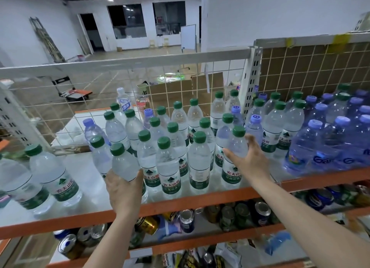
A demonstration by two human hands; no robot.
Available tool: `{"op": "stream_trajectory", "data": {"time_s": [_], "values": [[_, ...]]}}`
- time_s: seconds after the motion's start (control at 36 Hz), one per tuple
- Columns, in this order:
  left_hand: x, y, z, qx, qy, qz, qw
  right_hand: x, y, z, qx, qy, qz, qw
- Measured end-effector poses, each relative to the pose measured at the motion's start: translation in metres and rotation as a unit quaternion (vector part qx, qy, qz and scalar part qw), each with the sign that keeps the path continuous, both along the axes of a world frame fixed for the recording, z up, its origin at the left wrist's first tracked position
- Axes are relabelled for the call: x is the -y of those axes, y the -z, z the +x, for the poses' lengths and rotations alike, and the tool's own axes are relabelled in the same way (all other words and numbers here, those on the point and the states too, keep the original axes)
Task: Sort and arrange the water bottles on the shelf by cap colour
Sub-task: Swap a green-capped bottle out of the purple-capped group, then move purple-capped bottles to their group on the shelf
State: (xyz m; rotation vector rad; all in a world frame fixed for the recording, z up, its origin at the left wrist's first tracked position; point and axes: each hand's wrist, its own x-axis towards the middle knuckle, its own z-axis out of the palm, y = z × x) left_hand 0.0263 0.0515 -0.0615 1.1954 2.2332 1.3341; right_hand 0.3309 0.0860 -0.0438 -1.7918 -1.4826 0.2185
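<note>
Head view. A wire grid (180, 83) is backing the shelf (180, 202) across the upper centre, with a slotted post (251, 81) standing right of centre. Cans (260, 210) are lying on the lower tier along the bottom of the frame. Green-capped bottles (172, 145) are crowding the centre of the shelf, with two more (48, 173) standing apart at lower left. Blue-capped bottles (340, 139) are massing at the right edge, some green caps standing among them near the post; single blue caps (149, 113) are sitting among the green ones at centre, and another blue-capped one (91, 130) is standing at their left edge.

The left hand (123, 189), at lower centre-left, is gripping the lower body of a front bottle (124, 163) with a green cap, thumb on its right side and fingers curled round the left; neighbouring bottles are pressing close on its right. The right hand (247, 157), right of centre, is wrapping a second bottle (236, 147), also green-capped, thumb across its front and fingers curling behind, at the right edge of the central cluster, just beside the bottles by the post.
</note>
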Motion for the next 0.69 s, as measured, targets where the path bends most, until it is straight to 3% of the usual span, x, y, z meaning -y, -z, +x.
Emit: {"op": "stream_trajectory", "data": {"time_s": [0.17, 0.33, 0.5, 0.69], "values": [[0.016, -0.021, 0.001, -0.061, -0.049, 0.078, 0.994, -0.004, -0.027, -0.016, -0.029, 0.061, 0.186, 0.980], [0.001, -0.074, -0.014, -0.113, -0.029, 0.225, 0.967, -0.028, -0.086, -0.056, -0.030, -0.004, 0.281, 0.959], [-0.034, -0.133, -0.042, -0.093, -0.036, 0.252, 0.963, -0.064, -0.129, -0.102, -0.036, -0.162, 0.158, 0.973], [-0.086, -0.153, -0.081, -0.069, -0.008, 0.068, 0.995, -0.120, -0.143, -0.143, 0.033, -0.270, 0.001, 0.962]]}}
